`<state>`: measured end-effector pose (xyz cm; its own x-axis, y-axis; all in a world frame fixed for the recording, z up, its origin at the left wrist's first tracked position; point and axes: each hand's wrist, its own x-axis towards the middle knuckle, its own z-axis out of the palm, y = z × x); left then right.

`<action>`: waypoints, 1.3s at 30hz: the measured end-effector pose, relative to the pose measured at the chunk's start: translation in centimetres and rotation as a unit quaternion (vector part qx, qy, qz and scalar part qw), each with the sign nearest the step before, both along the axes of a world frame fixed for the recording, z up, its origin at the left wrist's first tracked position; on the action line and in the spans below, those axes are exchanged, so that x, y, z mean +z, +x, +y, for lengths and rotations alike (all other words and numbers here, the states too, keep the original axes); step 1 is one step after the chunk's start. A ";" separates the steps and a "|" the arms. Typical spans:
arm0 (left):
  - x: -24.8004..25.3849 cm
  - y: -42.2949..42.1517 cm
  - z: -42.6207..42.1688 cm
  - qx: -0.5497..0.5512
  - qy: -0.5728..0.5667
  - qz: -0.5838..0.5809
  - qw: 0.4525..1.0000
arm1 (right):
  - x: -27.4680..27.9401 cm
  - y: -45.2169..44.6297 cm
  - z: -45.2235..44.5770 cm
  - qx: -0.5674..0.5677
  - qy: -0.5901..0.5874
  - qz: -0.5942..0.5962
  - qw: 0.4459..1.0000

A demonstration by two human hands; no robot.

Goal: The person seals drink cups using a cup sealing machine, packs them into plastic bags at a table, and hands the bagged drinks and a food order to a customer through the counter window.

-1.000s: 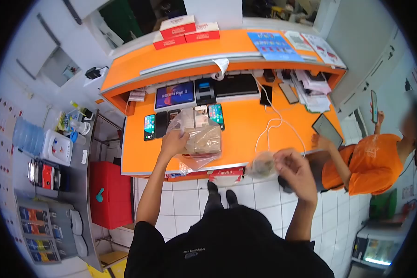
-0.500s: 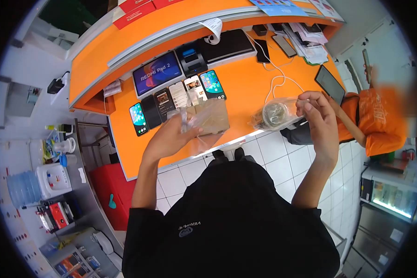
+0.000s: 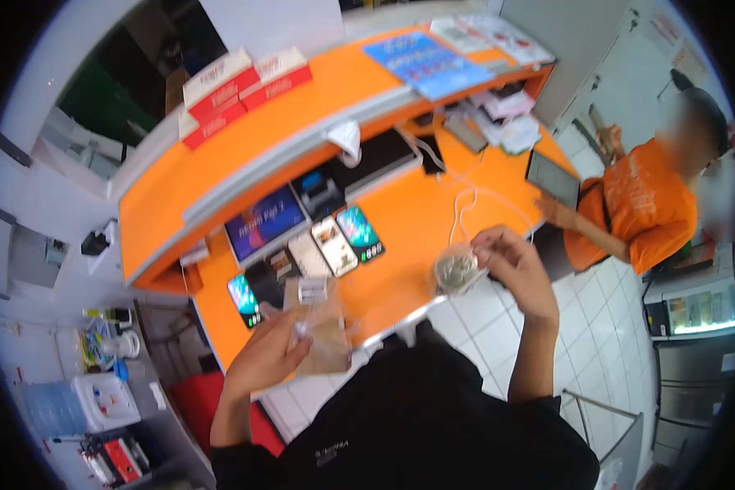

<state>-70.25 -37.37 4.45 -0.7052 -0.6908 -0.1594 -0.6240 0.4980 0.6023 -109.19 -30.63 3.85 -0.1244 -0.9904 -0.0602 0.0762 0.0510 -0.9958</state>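
Observation:
My left hand (image 3: 263,355) is closed on the gathered top of a clear plastic bag with a brown package (image 3: 325,336) in it, hanging at the desk's front edge. A pale label shows on the package. My right hand (image 3: 516,276) pinches the neck of another clear plastic bag (image 3: 457,269). Inside that bag is a round container with greenish-grey contents that I cannot make out. Beyond my hands several phones (image 3: 335,245) lie in a row on the orange desk (image 3: 408,282); the brown package covers part of the row.
A tablet (image 3: 265,222) and a small black printer (image 3: 318,194) stand behind the phones. A white cable (image 3: 465,200) runs over the desk. Red-and-white boxes (image 3: 220,98) sit on the upper counter. At right, a person in an orange shirt (image 3: 641,204) has a hand near a dark tablet (image 3: 554,178).
My view has tilted and moved. Both bags stay in my hands; the brown package now hangs lower, at the desk's front edge. More of the orange-shirted person shows.

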 end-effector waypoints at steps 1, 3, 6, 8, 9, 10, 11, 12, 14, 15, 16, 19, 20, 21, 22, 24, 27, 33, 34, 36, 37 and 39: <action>0.8 0.3 0.1 0.040 0.030 0.001 0.999 | 0.0 -0.1 -0.4 0.006 0.000 -0.016 1.000; 2.9 0.5 -0.7 0.078 0.047 0.009 0.996 | 0.8 -0.4 -1.2 0.008 -0.006 0.002 1.000; 6.4 0.3 -1.4 0.133 0.061 0.143 0.979 | 2.1 -1.3 -2.7 0.010 -0.001 0.031 0.999; 7.8 -0.4 -2.2 0.147 0.044 0.214 0.965 | 3.5 -1.9 -3.6 0.002 -0.021 0.038 0.999; 8.6 -0.9 -2.6 0.161 0.036 0.278 0.946 | 4.2 -2.3 -4.1 -0.006 -0.034 0.040 0.999; 10.2 -1.9 -2.7 0.170 0.065 0.335 0.925 | 4.9 -2.9 -4.4 -0.022 -0.043 0.051 0.998; 11.0 -2.5 -3.5 0.169 0.061 0.339 0.924 | 5.5 -3.6 -5.0 -0.022 -0.048 0.054 0.997; 11.8 -3.2 -4.4 0.142 0.023 0.369 0.918 | 6.0 -4.2 -5.6 -0.029 -0.083 0.034 0.996; 13.6 -4.9 -6.5 0.117 -0.016 0.396 0.911 | 7.6 -5.3 -7.1 -0.035 -0.131 0.021 0.990; 14.7 -6.3 -7.8 0.112 -0.026 0.430 0.895 | 8.5 -6.1 -8.0 -0.034 -0.134 0.022 0.990; 15.8 -7.5 -9.3 0.107 -0.036 0.464 0.879 | 9.4 -6.9 -8.9 -0.029 -0.164 0.009 0.986; 18.6 -10.7 -14.6 0.084 -0.070 0.487 0.867 | 12.6 -10.1 -11.7 -0.020 -0.196 -0.004 0.980; 19.5 -11.4 -16.8 0.063 -0.067 0.500 0.861 | 13.8 -11.1 -12.8 -0.008 -0.229 -0.012 0.973; 20.2 -12.6 -18.8 0.042 -0.065 0.513 0.855 | 14.9 -12.3 -14.0 0.003 -0.262 -0.020 0.965; 21.0 -13.9 -20.4 0.045 -0.063 0.511 0.856 | 15.9 -13.4 -15.3 0.003 -0.258 -0.022 0.966; 22.4 -16.7 -23.5 0.019 -0.062 0.539 0.840 | 17.7 -15.5 -18.0 -0.009 -0.278 -0.019 0.960; 23.6 -19.7 -27.3 0.046 -0.093 0.540 0.835 | 19.4 -17.7 -21.7 -0.005 -0.302 -0.010 0.953; 24.4 -25.0 -34.1 0.071 -0.170 0.551 0.814 | 22.6 -22.7 -29.3 0.014 -0.345 0.033 0.938; 24.4 -26.4 -35.2 0.076 -0.171 0.546 0.816 | 23.0 -23.5 -30.7 0.015 -0.341 0.033 0.939; 24.1 -28.4 -37.5 0.084 -0.174 0.540 0.819 | 23.6 -25.0 -33.8 0.019 -0.350 0.049 0.935; 23.7 -29.3 -39.0 0.081 -0.161 0.538 0.824 | 23.7 -25.6 -35.1 0.022 -0.352 0.048 0.935; 23.5 -30.4 -40.7 0.076 -0.154 0.538 0.825 | 23.8 -26.7 -37.6 0.005 -0.352 0.054 0.934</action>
